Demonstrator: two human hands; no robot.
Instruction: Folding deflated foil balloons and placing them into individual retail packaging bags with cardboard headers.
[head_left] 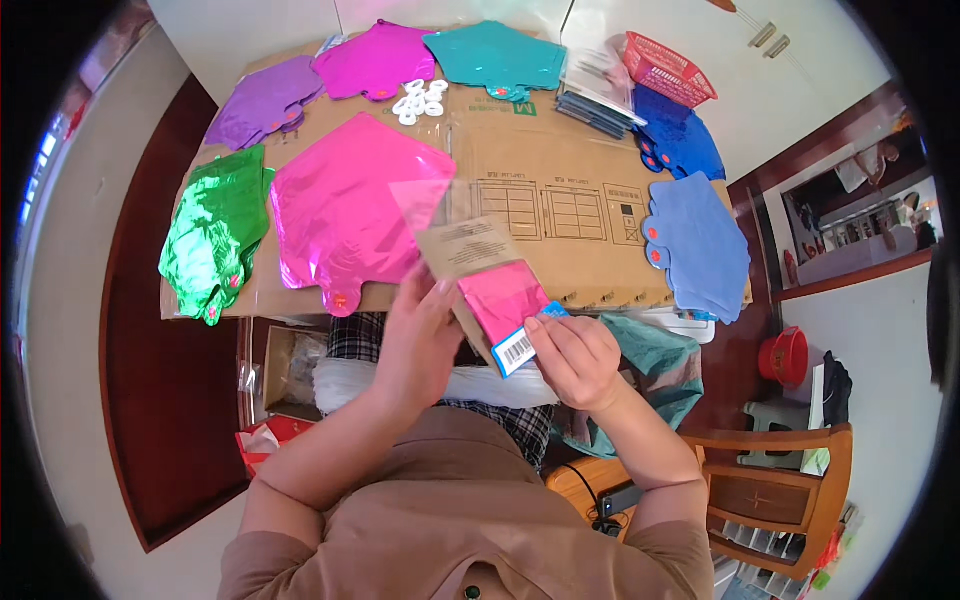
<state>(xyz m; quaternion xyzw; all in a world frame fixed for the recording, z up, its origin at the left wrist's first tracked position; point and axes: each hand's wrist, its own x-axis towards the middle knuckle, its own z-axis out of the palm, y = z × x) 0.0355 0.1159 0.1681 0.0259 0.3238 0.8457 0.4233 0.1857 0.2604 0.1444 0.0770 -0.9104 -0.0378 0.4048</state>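
Note:
Above the table's near edge I hold a clear plastic packet [463, 249] with a brown card and a folded pink foil piece [502, 298] inside. A white-and-blue barcode label [517, 350] covers its lower end. My left hand [420, 325] grips the packet's left edge. Fingers and thumb of my right hand [577, 360] pinch the label's right side. The packet is tilted, and its clear upper end overlaps a large pink flat foil balloon [355, 205] lying on the cardboard. Part of the packet is hidden behind my fingers.
Stacks of flat foil balloons ring the cardboard [500, 140]: green [210, 225], purple [262, 105], magenta [375, 60], teal [497, 57], dark blue [682, 132] and light blue [695, 245]. White rings [419, 101], packets [598, 95] and a red basket [668, 70] lie at the back.

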